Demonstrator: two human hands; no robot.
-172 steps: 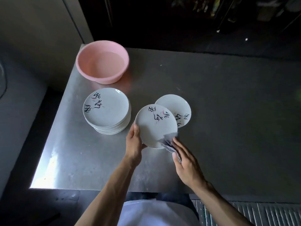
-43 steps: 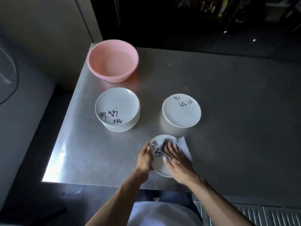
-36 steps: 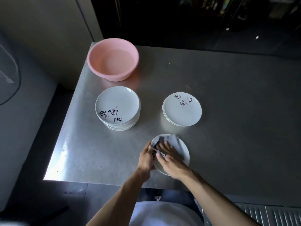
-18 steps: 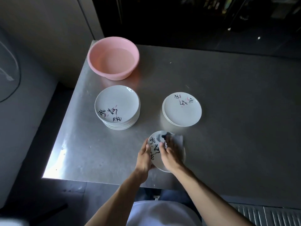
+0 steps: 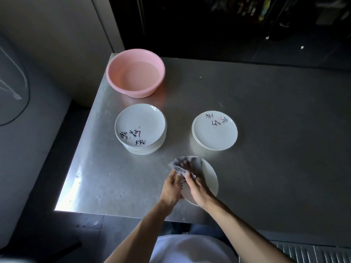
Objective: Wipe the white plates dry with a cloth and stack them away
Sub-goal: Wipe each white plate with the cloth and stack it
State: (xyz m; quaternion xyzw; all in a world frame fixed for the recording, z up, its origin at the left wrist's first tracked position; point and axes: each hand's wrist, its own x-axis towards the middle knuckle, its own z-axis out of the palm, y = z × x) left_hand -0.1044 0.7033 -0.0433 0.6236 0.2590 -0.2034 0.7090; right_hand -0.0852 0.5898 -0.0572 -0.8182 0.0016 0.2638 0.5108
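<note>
1. Two hands are working at the near edge of the surface [image 5: 114,177]. The left hand [image 5: 171,188] is gripping the near-left rim of a white plate [image 5: 209,175], fingers clamped on it. I can't tell if the plate is resting on the metal or being held just off it.
2. The right hand [image 5: 197,188] is pressing a grey cloth [image 5: 182,163] onto the plate's face, towards its far-left side. It's blurry, so I can't tell whether the fingers are pinching the cloth or lying flat on it.
3. So I'm reading this as the wiping step. Next it's looking like: finish the face, maybe do the underside, then carry the plate over and set it down squarely.
4. Further back on the right, a short stack [image 5: 214,131] is sitting well apart from the hands. I'm guessing that's the dried pile.
5. Level with it on the left, a taller stack [image 5: 140,126] is waiting, probably not yet wiped, so plenty is left to do.
6. Way back at the far-left corner, a pink basin [image 5: 136,93] is sitting there, seemingly holding water.
</note>
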